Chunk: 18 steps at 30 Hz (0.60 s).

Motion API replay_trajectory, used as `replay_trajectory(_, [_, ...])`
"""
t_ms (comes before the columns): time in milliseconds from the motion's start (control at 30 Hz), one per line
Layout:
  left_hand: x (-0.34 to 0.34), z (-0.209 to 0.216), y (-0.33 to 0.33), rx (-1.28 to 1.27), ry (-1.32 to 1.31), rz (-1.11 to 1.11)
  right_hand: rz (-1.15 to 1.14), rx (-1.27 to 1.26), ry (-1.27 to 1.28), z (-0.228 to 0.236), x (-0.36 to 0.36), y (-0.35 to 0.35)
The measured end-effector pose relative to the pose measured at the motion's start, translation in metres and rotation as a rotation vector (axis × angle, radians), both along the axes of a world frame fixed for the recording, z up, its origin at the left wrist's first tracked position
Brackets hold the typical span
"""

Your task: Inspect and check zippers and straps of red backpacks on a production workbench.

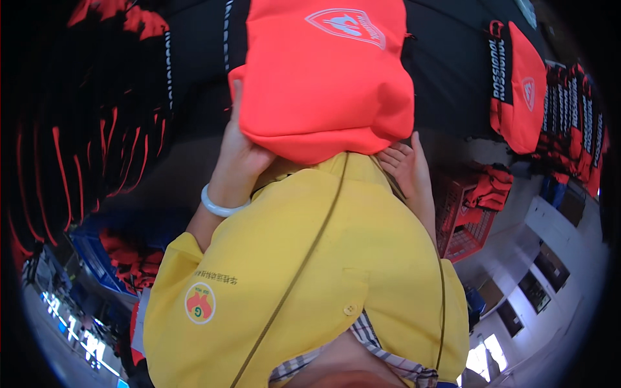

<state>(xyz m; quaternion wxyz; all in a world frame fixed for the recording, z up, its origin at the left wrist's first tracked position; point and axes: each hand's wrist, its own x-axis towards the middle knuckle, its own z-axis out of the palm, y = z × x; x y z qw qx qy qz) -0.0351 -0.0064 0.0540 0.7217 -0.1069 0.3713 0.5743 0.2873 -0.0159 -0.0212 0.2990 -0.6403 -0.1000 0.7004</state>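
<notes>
A bright red-orange fabric bag [330,84] with a pale shield emblem lies in front of me on a black surface, its lower edge nearest my body. At its lower left corner, my left hand [244,145] is closed on the fabric; the thumb shows along the side and the other fingers are hidden beneath the bag. My right hand [407,168] is just below the bag's lower right corner, palm showing, thumb apart and fingers slightly bent. Nothing visible is in it. Whether its fingertips touch the bag I cannot tell.
Black-and-red bags [97,129] are packed in a row at the left. Another red bag [522,90] lies at the right, beside a stack of similar ones [576,116]. Below, a red plastic crate [462,226] and a blue crate [94,252] hold red pieces.
</notes>
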Motion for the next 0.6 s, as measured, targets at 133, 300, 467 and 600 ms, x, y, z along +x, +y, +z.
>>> replay_trajectory(133, [-0.018, -0.013, -0.005, -0.017, -0.2, 0.05, 0.013, -0.082, 0.003, 0.004, -0.005, 0.002])
replay_trajectory(300, [-0.037, -0.035, -0.016, 0.13, -0.401, 0.083, -0.077, -0.093, 0.46, 0.011, -0.015, 0.006])
replay_trajectory(467, [-0.043, -0.032, -0.004, 0.078, -0.406, 0.08, -0.636, 0.054, 0.603, 0.003, -0.051, 0.012])
replay_trajectory(600, [-0.089, -0.058, 0.003, -0.145, 0.198, 0.16, -0.485, 0.153, 0.904, 0.06, -0.059, 0.022])
